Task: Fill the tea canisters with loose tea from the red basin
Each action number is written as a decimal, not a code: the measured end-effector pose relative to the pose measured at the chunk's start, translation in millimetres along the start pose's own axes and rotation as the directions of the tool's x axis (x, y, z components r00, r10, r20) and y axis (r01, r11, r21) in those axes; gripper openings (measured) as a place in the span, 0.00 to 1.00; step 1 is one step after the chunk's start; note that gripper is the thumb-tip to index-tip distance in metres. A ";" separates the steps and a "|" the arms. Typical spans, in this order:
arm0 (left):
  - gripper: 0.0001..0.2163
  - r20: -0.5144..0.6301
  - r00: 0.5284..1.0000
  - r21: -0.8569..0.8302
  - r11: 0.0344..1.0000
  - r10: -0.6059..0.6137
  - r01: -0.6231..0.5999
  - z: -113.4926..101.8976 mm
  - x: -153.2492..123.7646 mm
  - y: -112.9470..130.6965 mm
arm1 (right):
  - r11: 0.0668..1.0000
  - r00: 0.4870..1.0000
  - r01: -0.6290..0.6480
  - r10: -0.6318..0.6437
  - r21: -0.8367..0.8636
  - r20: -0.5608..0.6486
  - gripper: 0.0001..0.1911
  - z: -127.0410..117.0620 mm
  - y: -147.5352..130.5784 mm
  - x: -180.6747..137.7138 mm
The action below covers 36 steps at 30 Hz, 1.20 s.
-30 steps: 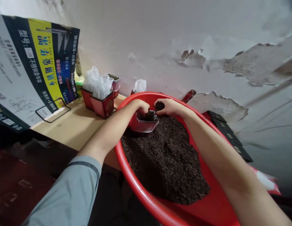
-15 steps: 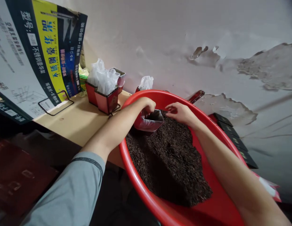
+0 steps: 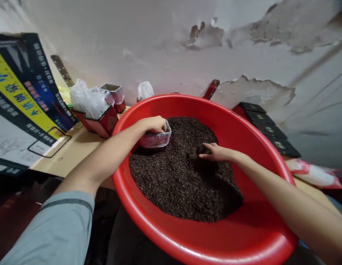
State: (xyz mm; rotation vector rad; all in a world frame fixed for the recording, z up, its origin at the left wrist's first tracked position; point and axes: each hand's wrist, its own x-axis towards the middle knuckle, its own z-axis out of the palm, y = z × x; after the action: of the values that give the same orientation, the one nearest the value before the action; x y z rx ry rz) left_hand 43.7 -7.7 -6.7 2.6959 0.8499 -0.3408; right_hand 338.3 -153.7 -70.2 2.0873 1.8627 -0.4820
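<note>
A big red plastic basin (image 3: pixel 171 241) holds a heap of dark, dry, shredded material that looks like loose tea leaves (image 3: pixel 173 180). At the heap's far left sits a small box lined with clear plastic (image 3: pixel 157 140). My left hand (image 3: pixel 157 124) is closed over the box's back left edge, its fingertips dipping inside and hidden from view. On the right of the heap my right hand (image 3: pixel 215 151) has its thumb and forefinger apart, low over a shadowed hollow; its other fingers are partly hidden.
Left of the basin, red boxes (image 3: pixel 100 123) with plastic bags (image 3: pixel 86 99) sticking out stand on a wooden board (image 3: pixel 68 152). A printed carton (image 3: pixel 27 99) leans farther left. Black boxes (image 3: pixel 267 129) and a red-and-white packet (image 3: pixel 316 173) lie right. Behind is a peeling wall (image 3: pixel 159 48).
My right hand has moved away from the lined box, toward me over the heap, and its fingers have spread. My left hand stays at the box. The view has shifted to the right.
</note>
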 end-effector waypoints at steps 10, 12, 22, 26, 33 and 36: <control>0.16 0.015 0.989 0.018 0.989 -0.145 0.145 -3.2 0.4 -6.0 | 0.997 0.994 0.029 -0.037 -0.078 -0.101 0.50 50.1 -64.5 -12.7; 0.16 0.005 0.987 0.038 0.987 -0.158 0.157 -4.6 -0.5 -5.0 | 0.995 0.991 0.073 -0.079 -0.060 -0.105 0.45 47.9 -64.0 -10.5; 0.15 -0.005 0.989 0.026 0.988 -0.150 0.150 -4.1 -1.2 -4.7 | 0.972 0.965 0.232 -0.236 -0.047 -0.112 0.29 45.8 -64.5 0.3; 0.14 -0.058 0.983 -0.088 0.981 -0.175 0.170 -7.6 -4.0 -11.8 | 0.959 0.953 0.270 -0.279 -0.081 -0.121 0.26 25.9 -68.2 -5.3; 0.13 -0.087 0.958 -0.527 0.829 -0.273 0.188 -13.9 -15.9 -15.4 | 0.930 0.856 0.366 -0.323 0.033 -0.402 0.20 -62.4 -100.5 -8.1; 0.17 -0.288 0.894 -0.536 0.831 -0.345 0.148 -18.0 -14.2 -22.7 | 0.898 0.803 0.440 -0.387 0.014 -0.454 0.20 -100.1 -127.9 3.5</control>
State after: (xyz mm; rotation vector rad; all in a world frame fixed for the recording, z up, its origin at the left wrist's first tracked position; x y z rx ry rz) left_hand 21.4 8.9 9.8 2.1784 1.2116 0.3272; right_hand 216.4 -92.3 17.9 1.9724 2.6470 -0.2205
